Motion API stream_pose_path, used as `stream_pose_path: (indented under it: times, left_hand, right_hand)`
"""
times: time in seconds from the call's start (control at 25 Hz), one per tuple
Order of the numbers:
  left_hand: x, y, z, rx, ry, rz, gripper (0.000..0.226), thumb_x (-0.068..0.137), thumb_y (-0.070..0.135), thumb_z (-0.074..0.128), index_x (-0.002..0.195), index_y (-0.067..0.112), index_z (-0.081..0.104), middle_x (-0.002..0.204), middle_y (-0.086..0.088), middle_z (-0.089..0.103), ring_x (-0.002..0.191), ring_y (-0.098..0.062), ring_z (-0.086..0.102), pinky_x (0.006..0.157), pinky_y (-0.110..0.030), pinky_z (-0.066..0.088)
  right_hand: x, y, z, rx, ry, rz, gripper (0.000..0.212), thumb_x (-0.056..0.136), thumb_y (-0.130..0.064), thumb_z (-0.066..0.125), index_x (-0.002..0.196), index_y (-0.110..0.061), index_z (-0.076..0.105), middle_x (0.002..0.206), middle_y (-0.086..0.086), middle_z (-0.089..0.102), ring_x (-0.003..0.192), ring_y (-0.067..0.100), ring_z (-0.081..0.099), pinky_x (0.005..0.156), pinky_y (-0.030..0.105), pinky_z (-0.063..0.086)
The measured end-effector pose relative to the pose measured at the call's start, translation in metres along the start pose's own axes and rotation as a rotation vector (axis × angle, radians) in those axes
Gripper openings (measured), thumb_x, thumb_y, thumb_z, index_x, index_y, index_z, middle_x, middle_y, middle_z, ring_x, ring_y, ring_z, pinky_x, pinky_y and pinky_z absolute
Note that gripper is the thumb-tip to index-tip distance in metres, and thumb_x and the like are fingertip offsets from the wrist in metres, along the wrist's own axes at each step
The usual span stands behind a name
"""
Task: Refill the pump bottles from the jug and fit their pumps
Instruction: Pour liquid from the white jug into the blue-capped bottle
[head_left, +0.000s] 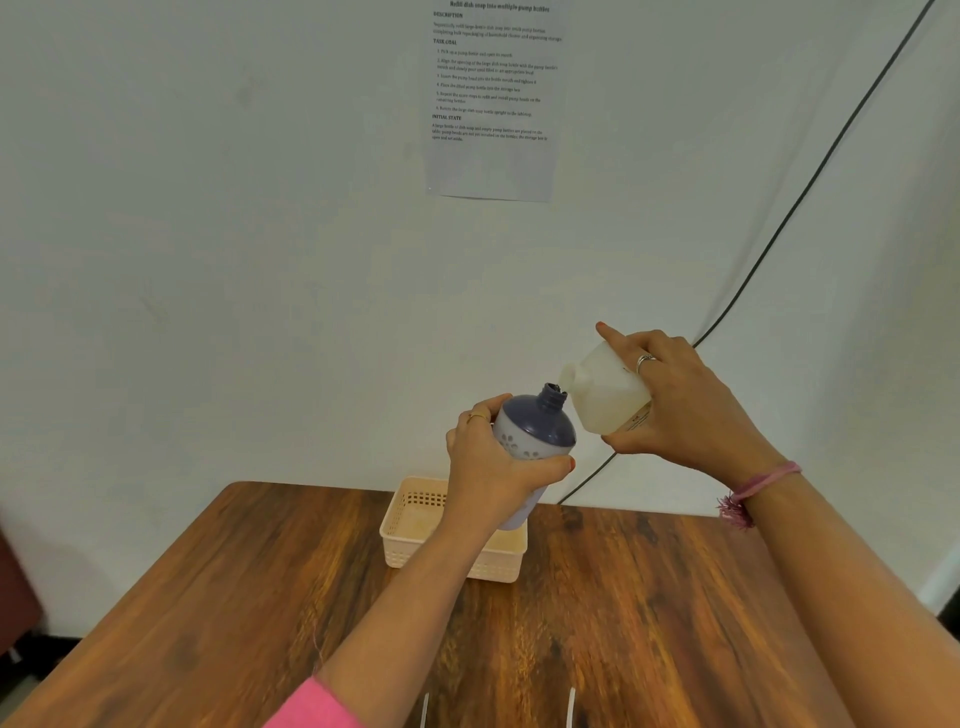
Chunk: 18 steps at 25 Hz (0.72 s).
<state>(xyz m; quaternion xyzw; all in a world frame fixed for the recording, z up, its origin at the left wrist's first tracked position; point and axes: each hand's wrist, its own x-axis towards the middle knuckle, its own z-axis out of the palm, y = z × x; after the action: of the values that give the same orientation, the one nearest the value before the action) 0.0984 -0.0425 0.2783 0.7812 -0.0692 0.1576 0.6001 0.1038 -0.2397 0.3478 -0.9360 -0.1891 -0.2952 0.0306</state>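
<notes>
— Bottle (535, 431): held up off the bench (208, 597), left hand (498, 467) wrapped round its pale body, fingers (480, 415) curled behind, thumb across the front. Tilted right, neck open, no pump on.

— And the jug (605, 389)?

— Gripped in the right hand (691, 410), just right of the left fingers and a little higher. Tipped over, spout touching or all but touching the bottle's mouth. Forefinger stretched along the top, other fingers (644, 364) clasped over the side, thumb underneath.

— So, pouring step?

— Looks it. Can't tell whether anything is flowing yet; no stream visible at the mouth.

— Next move?

— Probably tipping further, slowly, keeping spout over that narrow neck. Then levelling off before overfilling. Can't see the fill level through the dark shoulder, so worth judging by weight or by a peek.

— Risks?

— Both things held in the air, nothing braced. Small slip, and soap down the bottle's side or onto the bench.

— Anything else about?

— Basket (400, 519) below the left hand, against the wall. Instruction sheet (493, 104) on the wall above. Black cable (779, 234) running down behind the right hand. No pumps or other bottles in sight. Nothing blocking the pour.
</notes>
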Motion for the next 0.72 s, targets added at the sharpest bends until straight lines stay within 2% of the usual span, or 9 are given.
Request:
stream_pose_path:
  times: [0.36,0.72]
  left_hand:
    - [-0.0025,0.0017,-0.0002,-0.027,-0.005,-0.015,0.085,0.058,0.023,0.090,0.129,0.024,0.045,0.124,0.000,0.052,0.117,-0.021,0.049,0.093,-0.042,0.052]
    - [-0.0025,0.0032,0.0002,-0.023,-0.006,-0.020,0.086,0.055,0.027,0.089,0.128,0.026,0.044,0.124,0.000,0.052,0.117,-0.022,0.049,0.092,-0.042,0.053]
  right_hand:
    - [-0.0007,0.0015,0.0008,-0.016,-0.012,-0.008,0.111,0.059,-0.037,0.084,0.149,-0.025,0.020,0.131,0.006,0.047,0.112,0.023,0.044,0.080,0.034,0.047]
    - [0.0000,0.0011,-0.0012,-0.023,-0.008,-0.013,0.110,0.059,-0.037,0.083,0.149,-0.025,0.022,0.130,0.006,0.048,0.111,0.023,0.045,0.079,0.036,0.048]
